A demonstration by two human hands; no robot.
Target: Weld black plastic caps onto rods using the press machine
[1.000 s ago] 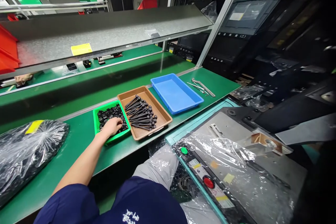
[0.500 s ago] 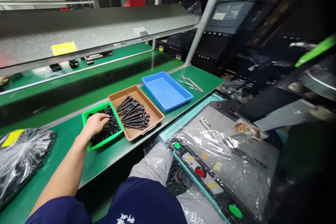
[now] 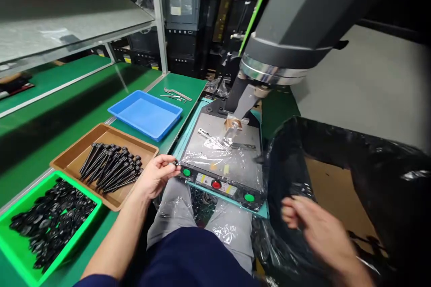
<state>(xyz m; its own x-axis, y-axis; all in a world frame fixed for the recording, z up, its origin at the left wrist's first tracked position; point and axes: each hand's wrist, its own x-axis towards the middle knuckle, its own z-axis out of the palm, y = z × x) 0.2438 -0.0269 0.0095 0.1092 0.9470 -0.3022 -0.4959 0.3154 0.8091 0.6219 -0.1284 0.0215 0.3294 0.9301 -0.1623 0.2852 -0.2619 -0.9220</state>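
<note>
A: Where is the piece, and how would you handle it?

B: I log the small black piece at the fingertips of the left hand, just left of a round green button. My judgement: use a light, steady pinch, edge exposed, fingers clear of that button.

A: Pose?

B: Left forearm reaches forward from the near left, past the brown plastic tray of long black rods on the green tabletop. Grip: thumb and fingers pinched on the piece.

A: And right?

B: The right hand is blurred, fingers curled, by the box lined with black plastic. I cannot tell whether its grip holds anything.
</note>
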